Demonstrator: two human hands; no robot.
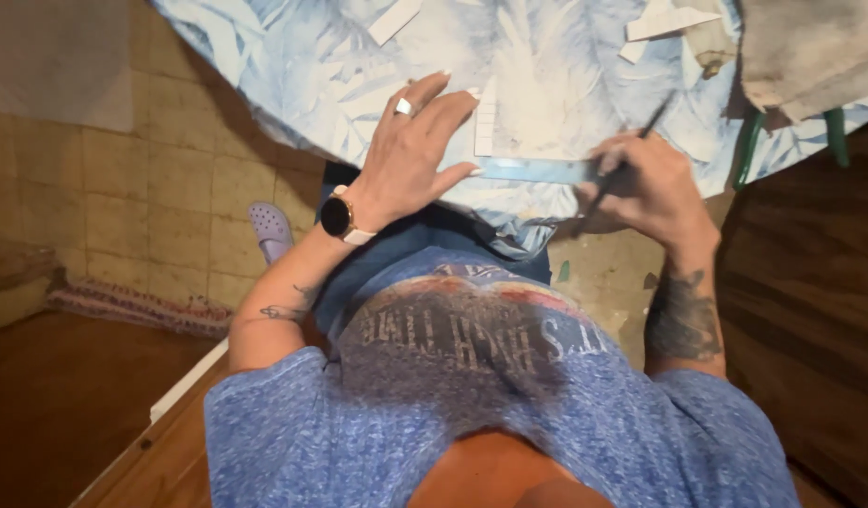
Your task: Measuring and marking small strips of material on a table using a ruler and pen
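Observation:
My left hand (410,150), with a ring and a wrist watch, lies flat with fingers spread on the table, pressing down the left end of a pale blue ruler (537,170). A white paper strip (486,122) lies just beyond the ruler, under my fingertips. My right hand (650,183) grips a thin dark pencil (631,155) with its tip at the ruler's right end. Both hands work at the near edge of the table, which is covered by a blue and white leaf-patterned cloth (340,66).
More white paper strips (393,21) (669,23) lie farther up the cloth. A grey cloth (810,52) sits at the top right. Below are a tiled floor (161,179), a lilac clog (270,229), a woven rug edge (133,306) and dark wood furniture (810,301).

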